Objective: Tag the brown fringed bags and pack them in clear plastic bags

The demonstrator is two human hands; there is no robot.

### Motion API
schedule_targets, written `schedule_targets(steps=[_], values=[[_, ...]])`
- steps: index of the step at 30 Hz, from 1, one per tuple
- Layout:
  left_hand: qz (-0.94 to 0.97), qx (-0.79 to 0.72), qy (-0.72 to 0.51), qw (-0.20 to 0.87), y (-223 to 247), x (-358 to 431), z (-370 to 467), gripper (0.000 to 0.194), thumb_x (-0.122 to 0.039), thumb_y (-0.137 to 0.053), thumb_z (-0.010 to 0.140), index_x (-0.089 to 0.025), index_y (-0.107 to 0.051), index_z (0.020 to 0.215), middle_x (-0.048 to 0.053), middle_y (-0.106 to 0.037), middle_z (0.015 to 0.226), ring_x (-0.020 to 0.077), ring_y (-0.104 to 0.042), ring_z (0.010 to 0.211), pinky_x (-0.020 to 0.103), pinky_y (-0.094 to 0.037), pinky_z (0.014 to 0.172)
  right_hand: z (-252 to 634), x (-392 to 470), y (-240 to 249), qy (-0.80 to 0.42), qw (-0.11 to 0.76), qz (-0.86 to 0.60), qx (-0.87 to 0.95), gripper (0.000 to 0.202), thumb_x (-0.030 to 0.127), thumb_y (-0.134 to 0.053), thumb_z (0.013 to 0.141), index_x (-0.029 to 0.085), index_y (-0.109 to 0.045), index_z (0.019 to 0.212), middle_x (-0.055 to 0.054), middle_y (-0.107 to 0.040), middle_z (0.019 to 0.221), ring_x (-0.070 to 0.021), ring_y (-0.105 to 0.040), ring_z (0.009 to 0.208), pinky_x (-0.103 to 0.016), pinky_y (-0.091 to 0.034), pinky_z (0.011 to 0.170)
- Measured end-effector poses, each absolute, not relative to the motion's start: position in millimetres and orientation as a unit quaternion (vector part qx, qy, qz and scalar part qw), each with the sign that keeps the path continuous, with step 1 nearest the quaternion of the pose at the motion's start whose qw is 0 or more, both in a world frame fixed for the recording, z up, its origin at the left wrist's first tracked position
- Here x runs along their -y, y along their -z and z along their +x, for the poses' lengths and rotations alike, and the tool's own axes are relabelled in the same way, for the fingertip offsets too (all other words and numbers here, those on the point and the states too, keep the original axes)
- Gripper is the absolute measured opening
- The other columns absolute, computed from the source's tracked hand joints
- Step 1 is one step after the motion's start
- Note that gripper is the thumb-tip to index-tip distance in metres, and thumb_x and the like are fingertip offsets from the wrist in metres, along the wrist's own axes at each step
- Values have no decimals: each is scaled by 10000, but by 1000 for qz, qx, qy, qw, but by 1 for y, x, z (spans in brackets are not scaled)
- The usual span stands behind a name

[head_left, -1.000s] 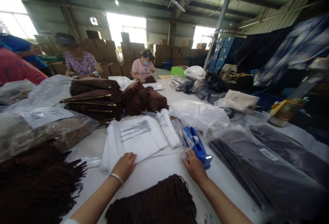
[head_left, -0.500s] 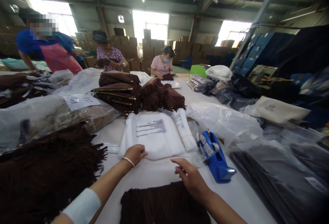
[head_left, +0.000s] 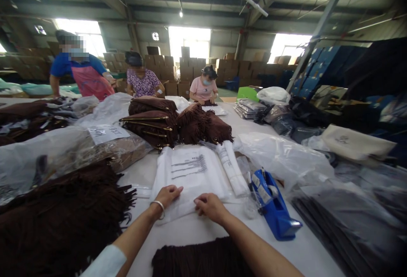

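Note:
A stack of white translucent plastic bags [head_left: 187,166] with dark printed lines lies on the table in front of me. My left hand [head_left: 168,196] pinches the near edge of the top plastic bag [head_left: 178,210], which sticks out past the stack toward me. On the same edge, to the right, my right hand [head_left: 210,207] has its thumb and fingers closed on the bag. Below my hands, a dark brown fringed piece [head_left: 197,258] lies at the bottom of the view, partly cut off and partly behind my right forearm.
A blue tape dispenser [head_left: 275,209] and a rolled bundle of bags [head_left: 233,171] stand to the right. Brown fringed bags [head_left: 149,122] are piled behind the stack. More fringed material [head_left: 63,213] lies left, dark bagged goods [head_left: 346,230] right. Several people work across the table.
My right hand has moved left and closed on the bag's near edge. The top bag's edge has come toward me, off the stack. The camera view has tilted up slightly.

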State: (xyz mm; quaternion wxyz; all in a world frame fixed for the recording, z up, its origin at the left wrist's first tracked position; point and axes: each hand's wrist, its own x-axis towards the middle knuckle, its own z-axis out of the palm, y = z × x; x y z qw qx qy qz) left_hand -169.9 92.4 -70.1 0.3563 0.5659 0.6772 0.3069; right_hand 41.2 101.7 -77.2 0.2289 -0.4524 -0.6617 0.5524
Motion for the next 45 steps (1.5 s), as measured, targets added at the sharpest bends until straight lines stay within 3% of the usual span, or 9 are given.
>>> schedule_targets(steps=[9, 12, 18, 23, 29, 34, 37, 40, 45], values=[[595, -622, -384, 333, 28, -113, -164, 375, -516, -530, 706, -152, -581, 780, 39, -639, 703, 176, -598, 685, 294, -469, 672, 23, -114, 62, -646, 200, -459, 577, 546, 505, -453, 864, 111, -451, 1243, -86, -698, 772, -125, -592, 444, -196, -406, 384], [620, -627, -366, 296, 24, -113, -151, 275, -436, -479, 787, -172, -556, 806, 21, -642, 681, 167, -613, 649, 275, -469, 628, 15, -119, 54, -630, 248, -462, 573, 472, 535, -406, 878, 145, -541, 1108, -103, -685, 947, -105, -628, 557, -177, -433, 435], [620, -710, -319, 100, 16, -117, -156, 251, -317, -317, 932, -189, -512, 1025, 36, -654, 735, 173, -617, 609, 260, -382, 577, 15, -109, 34, -576, 265, -470, 614, 392, 451, -432, 880, 114, -625, 822, -73, -653, 637, -143, -572, 465, -249, -451, 444], [687, -678, -261, 7, -1, -117, -150, 341, -411, -341, 944, -210, -557, 1113, 95, -688, 949, 209, -653, 773, 261, -382, 624, 22, -113, -8, -233, 354, -428, 798, 420, 338, -550, 850, 222, -518, 1253, -87, -590, 1182, -231, -498, 1125, -386, -375, 977], [736, -658, -157, 15, -14, -89, -151, 171, -342, -579, 822, -211, -667, 885, 78, -678, 748, 239, -643, 702, 284, -423, 629, 71, -158, -10, -112, 268, -478, 829, 213, 55, -529, 741, 159, -714, 754, -114, -628, 847, -242, -532, 922, -353, -413, 845], [622, -763, -176, -21, -22, -35, -203, 378, -175, -437, 834, -186, -570, 1187, 169, -635, 1073, 294, -627, 824, 354, -462, 644, 141, -118, 9, -120, 300, -559, 763, 320, 129, -493, 793, 170, -674, 1053, -98, -587, 925, -228, -516, 932, -355, -408, 872], [472, -785, -359, 177, -1, 7, -206, 462, -167, -532, 759, -196, -537, 1220, 115, -658, 1014, 228, -642, 750, 247, -461, 510, 157, -73, 18, -215, 387, -584, 680, 440, 259, -394, 888, 211, -471, 1318, -59, -588, 962, -160, -562, 732, -303, -481, 703], [312, -681, -516, 416, 32, 30, -183, 382, -140, -535, 723, -142, -580, 1101, 80, -684, 862, 186, -662, 709, 221, -505, 503, 152, -48, 28, -504, 515, -487, 494, 528, 344, -419, 886, 327, -304, 1401, -29, -587, 1134, -138, -616, 682, -285, -506, 594], [331, -593, -522, 515, 67, 21, -156, 306, -241, -441, 841, -141, -595, 1086, 103, -651, 1125, 181, -624, 1015, 322, -517, 874, 155, -48, 51, -681, 443, -375, 447, 460, 514, -431, 884, 282, -511, 1273, -39, -610, 1209, -220, -582, 1089, -410, -472, 921]])
